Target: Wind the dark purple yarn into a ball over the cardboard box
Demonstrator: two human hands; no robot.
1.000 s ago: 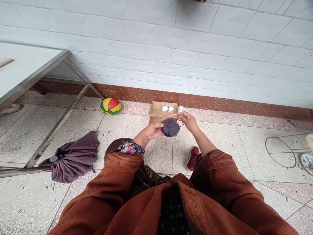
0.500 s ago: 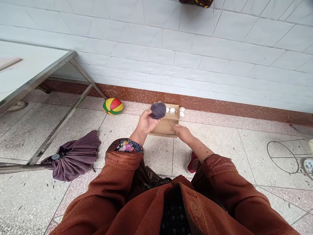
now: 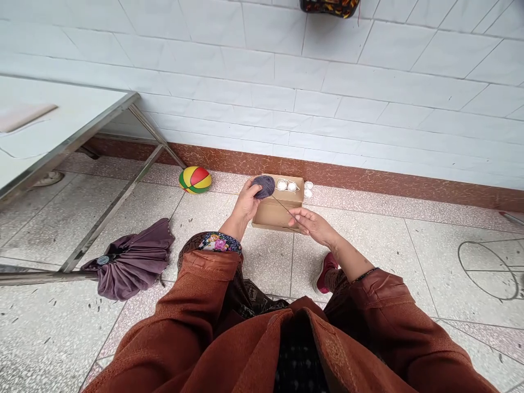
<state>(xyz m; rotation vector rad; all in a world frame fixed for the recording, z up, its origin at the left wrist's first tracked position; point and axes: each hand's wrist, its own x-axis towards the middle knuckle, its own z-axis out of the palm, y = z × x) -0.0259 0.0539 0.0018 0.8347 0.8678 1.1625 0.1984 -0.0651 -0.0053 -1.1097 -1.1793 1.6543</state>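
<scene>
Compared with a second ago, the dark yarn ball (image 3: 263, 186) has shifted leftward over the cardboard box (image 3: 273, 217), and the hands have drawn apart, with a strand (image 3: 281, 204) now taut between them.

From where I stand, the left hand's (image 3: 245, 202) far fingers are concealed behind the ball. The strand's far end, at the right fingers, is hard to make out. The ball masks the box's upper left corner. A dark object (image 3: 329, 6) is cut off at the top edge, and a wire ring (image 3: 488, 271) lies partly out of view at right.

Both forearms reach forward. The left hand grips the ball, thumb laid across its near side. The right hand (image 3: 313, 225), lower and palm inward, pinches the strand between thumb and fingertips.

The ball sits at the left fingers, up and left of the right hand. White balls (image 3: 282, 185) lie in the box's rear section.
</scene>
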